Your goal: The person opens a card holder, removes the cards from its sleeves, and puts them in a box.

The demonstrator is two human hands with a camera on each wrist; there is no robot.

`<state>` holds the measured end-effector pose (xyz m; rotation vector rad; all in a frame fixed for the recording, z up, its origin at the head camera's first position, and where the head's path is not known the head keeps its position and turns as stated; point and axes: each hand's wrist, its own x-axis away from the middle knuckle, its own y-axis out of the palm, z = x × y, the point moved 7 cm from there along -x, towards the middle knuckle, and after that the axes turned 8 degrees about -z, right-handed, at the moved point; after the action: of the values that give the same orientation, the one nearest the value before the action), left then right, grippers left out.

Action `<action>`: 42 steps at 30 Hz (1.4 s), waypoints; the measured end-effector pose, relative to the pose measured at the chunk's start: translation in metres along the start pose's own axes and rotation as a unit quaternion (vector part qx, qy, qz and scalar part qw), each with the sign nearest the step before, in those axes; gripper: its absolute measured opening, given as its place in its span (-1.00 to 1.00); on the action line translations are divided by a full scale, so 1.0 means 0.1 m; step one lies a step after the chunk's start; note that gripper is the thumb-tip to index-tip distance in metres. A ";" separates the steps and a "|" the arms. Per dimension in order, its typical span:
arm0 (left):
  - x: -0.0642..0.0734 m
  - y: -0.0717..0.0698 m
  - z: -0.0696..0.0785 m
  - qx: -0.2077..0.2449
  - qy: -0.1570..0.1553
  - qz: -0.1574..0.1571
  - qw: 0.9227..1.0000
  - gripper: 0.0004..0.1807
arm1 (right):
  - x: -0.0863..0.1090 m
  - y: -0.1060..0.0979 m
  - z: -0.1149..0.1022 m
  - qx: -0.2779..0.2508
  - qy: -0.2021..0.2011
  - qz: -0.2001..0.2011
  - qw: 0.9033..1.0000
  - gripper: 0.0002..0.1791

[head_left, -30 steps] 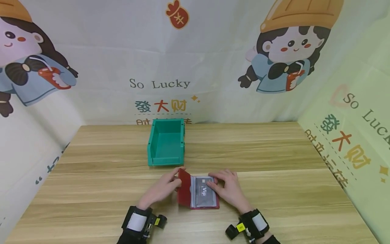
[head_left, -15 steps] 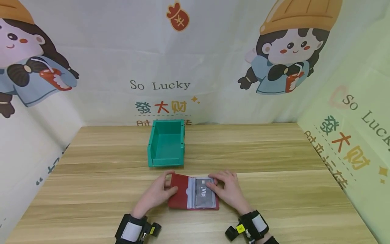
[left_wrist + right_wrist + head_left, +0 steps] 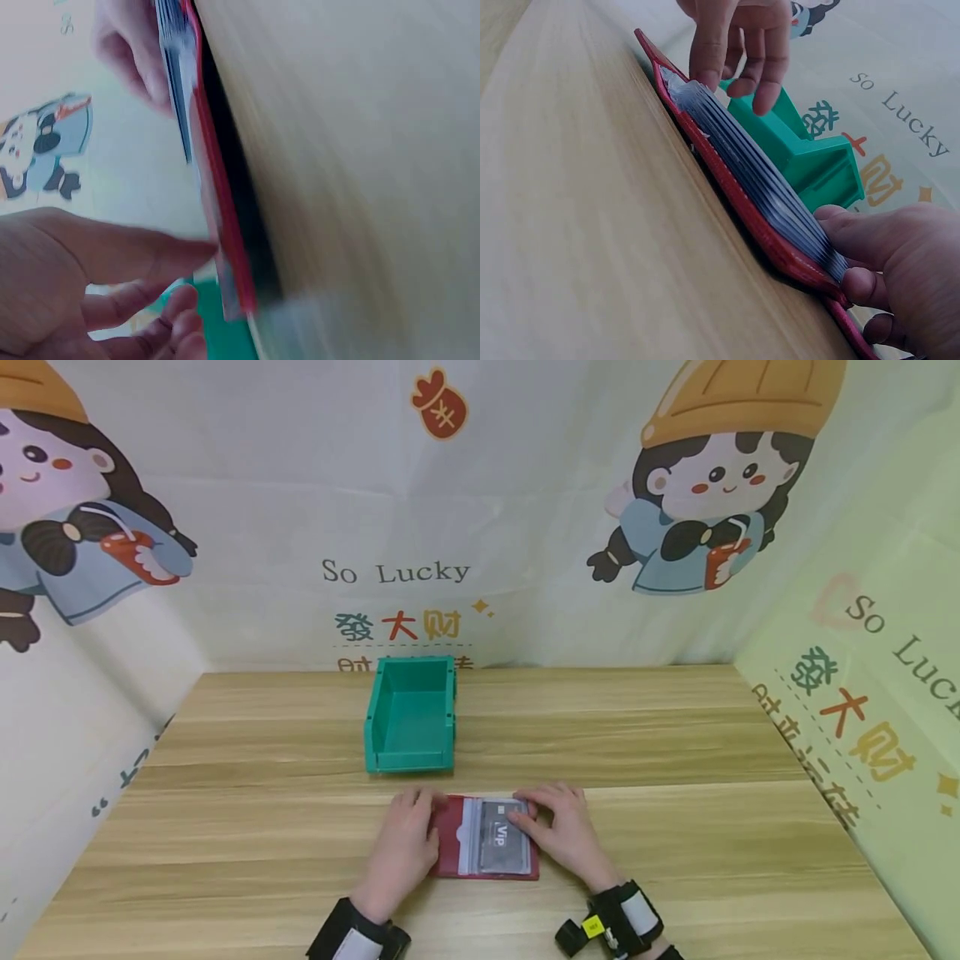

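A red card holder (image 3: pixel 451 839) lies spread on the table in the head view. Its right half bears a thick stack of clear sleeves (image 3: pixel 754 169), and a grey card marked "Vip" (image 3: pixel 504 843) shows on top. My left hand (image 3: pixel 401 843) is on the left cover, thumb touching its inner face; in the left wrist view the other fingers are loosely bent, away from the cover. With my right hand (image 3: pixel 561 828) I pinch the right edge, thumb on the sleeves and fingers at the side and below.
Beyond the card holder stands a green open-topped bin (image 3: pixel 412 718) on the wooden table (image 3: pixel 637 735). White printed cloth (image 3: pixel 525 527) hangs behind the table and along both sides.
My left hand has laid the left cover down flat, first moving left with its edge, then turning over onto it. The right hand keeps its hold at the right edge.
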<state>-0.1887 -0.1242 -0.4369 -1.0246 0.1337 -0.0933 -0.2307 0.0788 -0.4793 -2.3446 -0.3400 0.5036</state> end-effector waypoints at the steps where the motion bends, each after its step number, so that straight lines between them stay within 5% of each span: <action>1: -0.01 0.02 0.04 0.000 0.010 -0.001 1.000 -0.70 | 0.00 0.00 0.01 0.002 -0.001 0.001 1.000 -0.70; 9: -0.16 0.21 0.18 0.029 0.020 -0.056 0.998 -0.80 | 0.00 0.00 0.01 0.004 -0.003 0.002 1.000 -0.70; 16: -0.24 0.27 0.16 0.055 0.021 -0.064 0.996 -0.97 | -0.01 -0.01 0.01 0.006 0.002 0.000 1.000 -0.69; 42: -0.40 0.38 -0.02 0.147 0.012 -0.130 0.980 -0.67 | -0.02 -0.01 0.00 0.012 0.015 -0.006 1.000 -0.70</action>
<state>-0.2283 -0.1006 -0.4673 -0.7406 0.0059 -0.3548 -0.2324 0.0787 -0.4782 -2.3225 -0.3325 0.4640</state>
